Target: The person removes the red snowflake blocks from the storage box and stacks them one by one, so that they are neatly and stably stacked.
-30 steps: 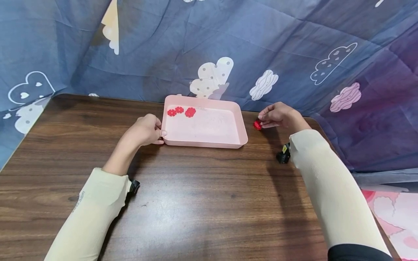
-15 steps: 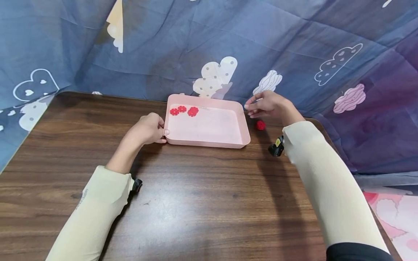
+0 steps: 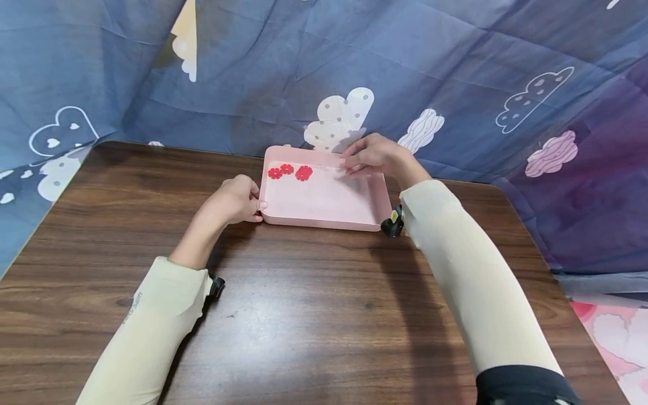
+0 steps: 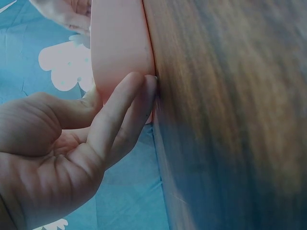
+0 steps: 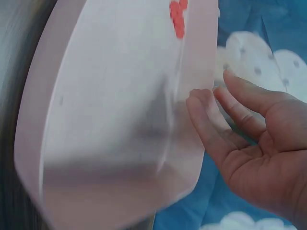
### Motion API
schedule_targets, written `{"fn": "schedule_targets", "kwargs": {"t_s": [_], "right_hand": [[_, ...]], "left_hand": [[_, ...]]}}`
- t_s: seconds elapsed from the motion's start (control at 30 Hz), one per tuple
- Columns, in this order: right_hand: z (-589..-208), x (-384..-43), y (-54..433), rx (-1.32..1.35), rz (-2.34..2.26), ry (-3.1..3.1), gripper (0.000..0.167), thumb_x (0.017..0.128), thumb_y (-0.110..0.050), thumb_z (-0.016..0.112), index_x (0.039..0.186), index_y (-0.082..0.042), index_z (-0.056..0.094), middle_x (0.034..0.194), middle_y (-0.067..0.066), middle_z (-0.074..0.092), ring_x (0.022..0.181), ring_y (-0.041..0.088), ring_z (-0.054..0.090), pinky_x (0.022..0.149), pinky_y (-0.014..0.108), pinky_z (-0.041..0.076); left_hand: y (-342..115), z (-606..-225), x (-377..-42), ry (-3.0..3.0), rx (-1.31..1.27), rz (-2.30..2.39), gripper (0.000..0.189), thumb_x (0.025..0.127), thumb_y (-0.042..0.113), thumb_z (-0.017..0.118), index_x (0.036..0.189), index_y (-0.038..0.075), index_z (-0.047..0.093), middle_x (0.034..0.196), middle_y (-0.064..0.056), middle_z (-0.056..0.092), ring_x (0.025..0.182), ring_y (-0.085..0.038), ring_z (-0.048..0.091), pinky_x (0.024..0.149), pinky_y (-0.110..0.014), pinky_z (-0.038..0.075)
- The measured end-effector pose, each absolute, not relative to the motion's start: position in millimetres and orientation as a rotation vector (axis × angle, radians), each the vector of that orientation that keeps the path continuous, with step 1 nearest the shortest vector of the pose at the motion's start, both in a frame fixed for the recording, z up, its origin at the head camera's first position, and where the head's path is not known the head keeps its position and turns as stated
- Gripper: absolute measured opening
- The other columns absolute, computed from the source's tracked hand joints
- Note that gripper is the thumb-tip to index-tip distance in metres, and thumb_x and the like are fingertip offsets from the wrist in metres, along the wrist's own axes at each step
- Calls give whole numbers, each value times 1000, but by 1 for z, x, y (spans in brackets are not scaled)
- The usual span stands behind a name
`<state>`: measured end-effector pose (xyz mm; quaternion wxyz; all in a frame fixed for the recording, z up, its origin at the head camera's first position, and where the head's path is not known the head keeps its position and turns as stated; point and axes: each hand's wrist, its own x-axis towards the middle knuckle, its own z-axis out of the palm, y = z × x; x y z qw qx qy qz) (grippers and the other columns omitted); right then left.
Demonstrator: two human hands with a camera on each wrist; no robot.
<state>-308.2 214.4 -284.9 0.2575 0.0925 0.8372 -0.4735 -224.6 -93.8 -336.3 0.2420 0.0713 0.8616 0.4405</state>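
The pink tray (image 3: pixel 324 223) stands near the back of the table. My left hand (image 3: pixel 234 199) grips its left edge, thumb at the rim and fingers against the outer wall, as the left wrist view shows of the same hand (image 4: pixel 72 139). Inside the tray's back left part lie several red flower-shaped discs (image 3: pixel 304 172). Over the tray's back right part hovers my right hand (image 3: pixel 374 154), fingers loosely bent and holding nothing. In the right wrist view the right hand (image 5: pixel 259 134) is beside the back wall, with the red discs (image 5: pixel 177 19) farther along.
The brown wooden table (image 3: pixel 304 315) spreads in front of the tray. A blue cloth with cloud prints (image 3: pixel 243 73) hangs close behind it. The red piece seen earlier on the table right of the tray is mostly hidden by the right arm.
My right hand let go of the red piece right of the tray, then moved left over the tray. My left hand keeps its grip on the tray edge.
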Motion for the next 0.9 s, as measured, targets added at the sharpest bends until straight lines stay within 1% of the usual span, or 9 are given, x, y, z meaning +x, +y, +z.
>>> {"fn": "schedule_targets", "kwargs": {"t_s": [0.07, 0.13, 0.27, 0.33, 0.5, 0.63, 0.67, 0.77, 0.9], "right_hand": [[-287, -312, 205, 221, -1259, 2267, 41, 103, 1, 67, 142, 9, 58, 82, 3, 76, 77, 11, 75, 92, 32, 70], [-289, -315, 196, 191, -1221, 2277, 40, 103, 0, 68, 142, 9, 60, 87, 4, 78, 79, 12, 75, 93, 33, 69], [-295, -321, 180, 146, -1150, 2269, 40, 104, -1, 67, 143, 6, 62, 101, 10, 81, 89, 15, 77, 102, 39, 65], [-299, -323, 173, 117, -1113, 2259, 41, 105, -2, 66, 145, 5, 61, 105, 11, 80, 92, 17, 76, 105, 41, 63], [-307, -326, 159, 80, -1027, 2252, 43, 105, -4, 65, 148, 3, 60, 107, 9, 77, 94, 18, 72, 105, 38, 66], [-310, -325, 151, 81, -968, 2286, 40, 104, -7, 68, 143, -1, 65, 112, 10, 75, 93, 18, 69, 106, 34, 66], [-310, -325, 149, 82, -954, 2295, 39, 104, -7, 69, 142, -1, 66, 113, 10, 75, 92, 18, 68, 104, 33, 66], [-312, -326, 143, 88, -919, 2333, 35, 102, -8, 72, 136, -2, 69, 111, 10, 75, 90, 17, 67, 100, 32, 66], [-313, -327, 134, 78, -833, 2399, 27, 98, -11, 78, 124, -2, 73, 97, 5, 75, 84, 14, 67, 93, 29, 68]], "left_hand": [[-94, -337, -225, 2356, 191, 1204, 31, 106, 1, 61, 130, -18, 58, 122, -30, 62, 73, -9, 71, 79, -24, 70], [-93, -338, -225, 2358, 184, 1202, 30, 106, 1, 62, 129, -17, 59, 122, -29, 62, 73, -9, 71, 79, -24, 70], [-93, -338, -226, 2366, 180, 1204, 29, 105, 1, 63, 128, -17, 60, 121, -29, 63, 75, -11, 72, 80, -25, 71], [-93, -338, -226, 2371, 180, 1200, 28, 105, 1, 62, 127, -16, 60, 122, -29, 63, 76, -12, 72, 81, -25, 71], [-92, -339, -226, 2371, 176, 1184, 28, 106, 2, 62, 127, -16, 61, 123, -30, 64, 77, -12, 72, 82, -25, 71], [-90, -339, -226, 2379, 180, 1172, 27, 106, 2, 63, 126, -15, 62, 121, -29, 65, 78, -13, 72, 80, -24, 70], [-90, -339, -226, 2384, 180, 1166, 27, 105, 3, 63, 126, -15, 62, 121, -29, 65, 79, -13, 72, 80, -24, 70], [-91, -338, -226, 2397, 189, 1155, 27, 105, 2, 63, 126, -15, 62, 121, -29, 65, 80, -14, 73, 80, -24, 70], [-94, -338, -225, 2410, 190, 1147, 25, 105, 3, 63, 124, -15, 63, 119, -28, 66, 77, -12, 72, 80, -24, 70]]}}
